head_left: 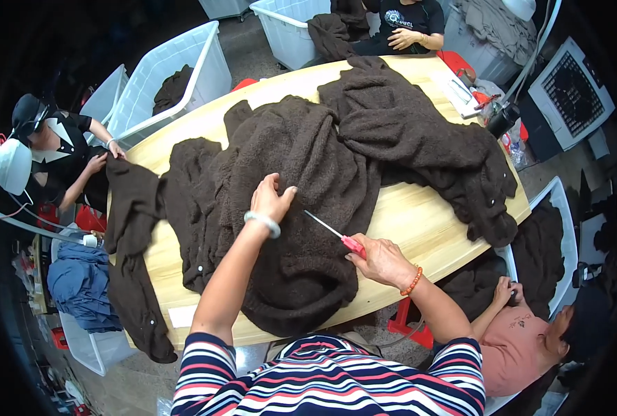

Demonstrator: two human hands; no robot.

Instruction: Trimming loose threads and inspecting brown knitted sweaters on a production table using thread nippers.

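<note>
A large heap of dark brown fleecy garment (287,149) lies bunched on the pale wooden table in front of me. My left hand (270,200), with a pale bangle at the wrist, is over its middle. Its thumb and fingers are apart, and nothing shows between them; whether it touches the cloth I cannot tell. To its right, my right hand (384,262) is closed around the pinkish-red handle of slim scissors (332,229). Their narrow metal blades point up and left over the brown fabric, toward my left hand.
More brown garments (419,132) cover the table's (419,232) far right; another (136,208) hangs over its left edge. Coworkers sit at the left, far side and lower right. White bins (215,66) stand around, and a lamp (506,118) juts in at the right.
</note>
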